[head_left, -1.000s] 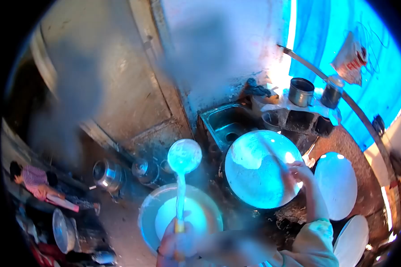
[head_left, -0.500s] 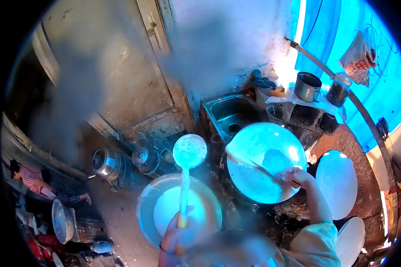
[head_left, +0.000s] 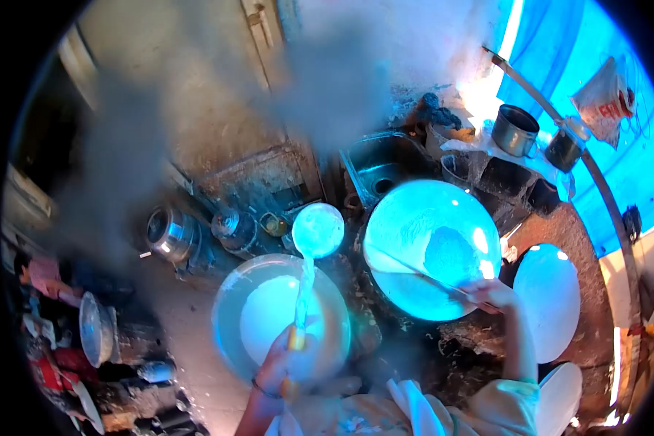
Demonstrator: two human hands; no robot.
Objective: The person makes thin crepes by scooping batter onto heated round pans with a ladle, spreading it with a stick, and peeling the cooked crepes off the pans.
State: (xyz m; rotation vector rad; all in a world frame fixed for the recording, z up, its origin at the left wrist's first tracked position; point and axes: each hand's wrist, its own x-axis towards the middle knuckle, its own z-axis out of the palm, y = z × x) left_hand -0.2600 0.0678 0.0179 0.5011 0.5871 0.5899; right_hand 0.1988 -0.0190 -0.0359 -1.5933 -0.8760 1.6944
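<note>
My left hand (head_left: 277, 363) is closed around the yellow part of a ladle's handle. The ladle (head_left: 318, 231) points away from me, its round pale head just beyond the rim of a wide basin (head_left: 224, 309) of white liquid (head_left: 265, 327). To the right, my right hand (head_left: 491, 295) grips a thin long-handled tool (head_left: 421, 273) reaching across a large round pan (head_left: 392, 218). A pale layer with a darker round patch covers the pan's inside. Glare and haze hide the tool's far end.
A metal sink (head_left: 360, 171) lies behind the pan. Steel pots (head_left: 168, 231) stand back left; a mug (head_left: 514, 131) and jar (head_left: 564, 149) sit on a ledge. White oval lids (head_left: 548, 301) lean at right. Another person (head_left: 45, 280) is at far left. Smoke blurs the view.
The view has shifted a little. The ladle's head sits slightly farther right relative to the basin. The tool in the pan has turned or lowered, and a blurred round shape near my chest is gone.
</note>
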